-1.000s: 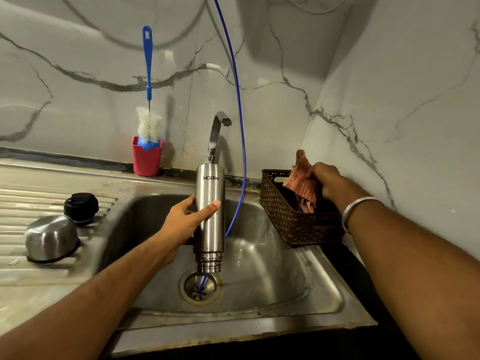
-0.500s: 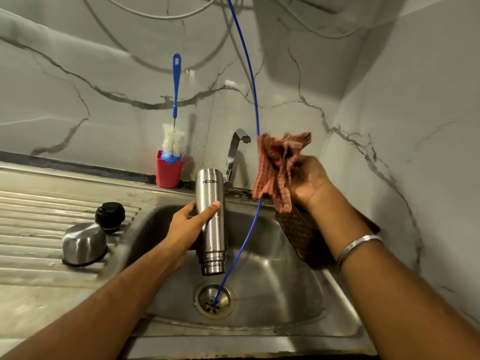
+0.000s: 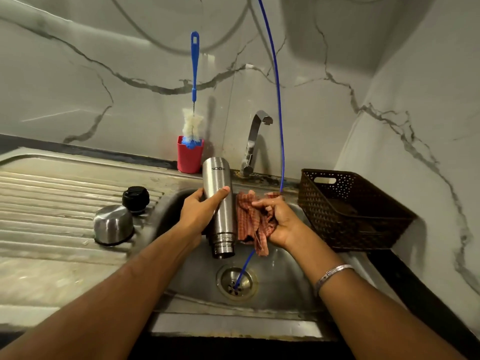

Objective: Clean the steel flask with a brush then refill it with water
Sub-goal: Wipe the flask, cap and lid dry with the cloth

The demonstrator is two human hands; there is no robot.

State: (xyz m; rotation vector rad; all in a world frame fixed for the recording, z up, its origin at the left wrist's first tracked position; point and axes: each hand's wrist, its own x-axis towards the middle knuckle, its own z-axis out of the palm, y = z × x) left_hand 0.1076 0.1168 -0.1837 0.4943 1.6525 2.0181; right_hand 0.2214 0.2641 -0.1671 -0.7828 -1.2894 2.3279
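Above the sink [image 3: 280,294], left hand [image 3: 200,216] grips the inverted flask [image 3: 220,203]; right hand [image 3: 279,222] bunches a checked cloth [image 3: 250,224] beside it; firm downward wiping should dry it best

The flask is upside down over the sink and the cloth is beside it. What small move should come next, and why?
Probably press the checked cloth, held in the right hand, onto the steel flask and wipe down its side. The left hand grips the flask mouth-down over the sink, and the cloth already hangs right beside it.
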